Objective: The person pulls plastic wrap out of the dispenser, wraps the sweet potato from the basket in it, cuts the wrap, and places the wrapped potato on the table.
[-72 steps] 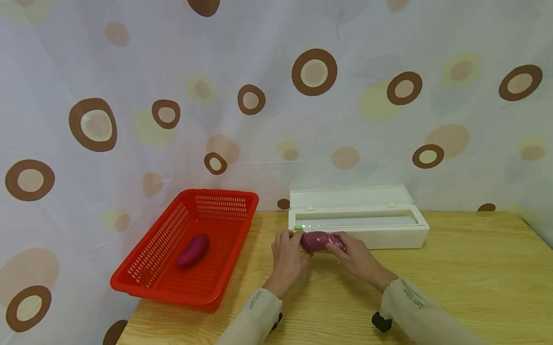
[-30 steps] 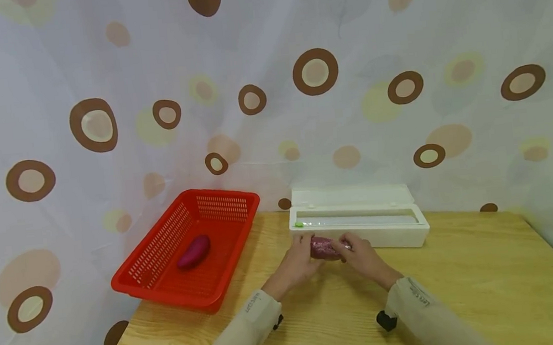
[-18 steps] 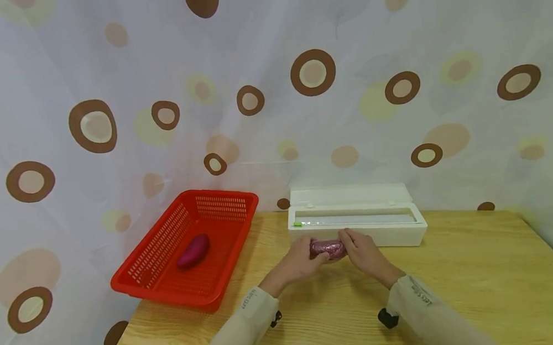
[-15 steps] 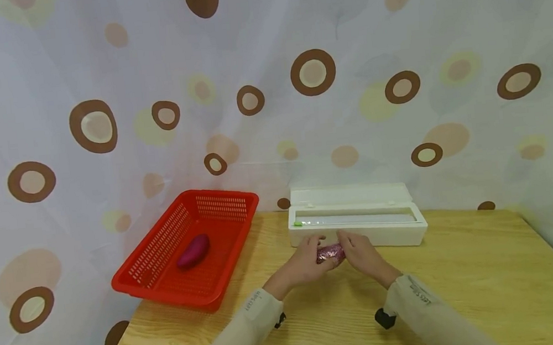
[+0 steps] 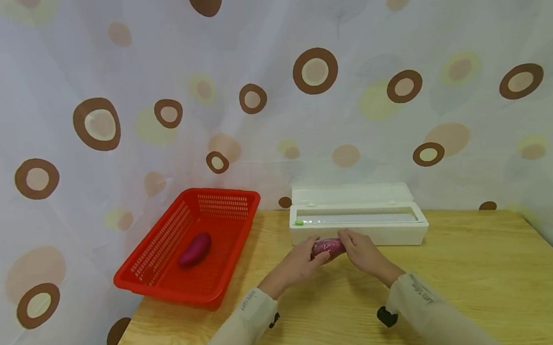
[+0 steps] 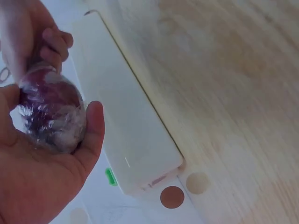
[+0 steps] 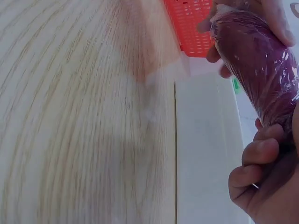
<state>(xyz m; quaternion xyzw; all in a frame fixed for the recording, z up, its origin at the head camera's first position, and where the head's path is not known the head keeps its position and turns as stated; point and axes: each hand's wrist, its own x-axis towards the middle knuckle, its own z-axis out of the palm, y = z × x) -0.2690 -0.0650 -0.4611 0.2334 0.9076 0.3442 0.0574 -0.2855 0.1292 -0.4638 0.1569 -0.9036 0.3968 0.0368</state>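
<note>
Oblong purple veg (image 5: 328, 247), wrapped in shiny clear film (image 6: 58, 121), held btwn L fingers (image 6: 95, 128) & R fingers (image 7: 259, 151)

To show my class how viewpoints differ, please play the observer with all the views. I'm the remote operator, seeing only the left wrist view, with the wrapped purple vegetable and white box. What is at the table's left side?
Observer: A red basket.
Operator: Does it hold anything like my wrapped purple vegetable?
Observer: Yes, another purple vegetable lies inside it.
Operator: Is the white box open?
Observer: Yes, the head view shows its lid raised at the back.
</note>
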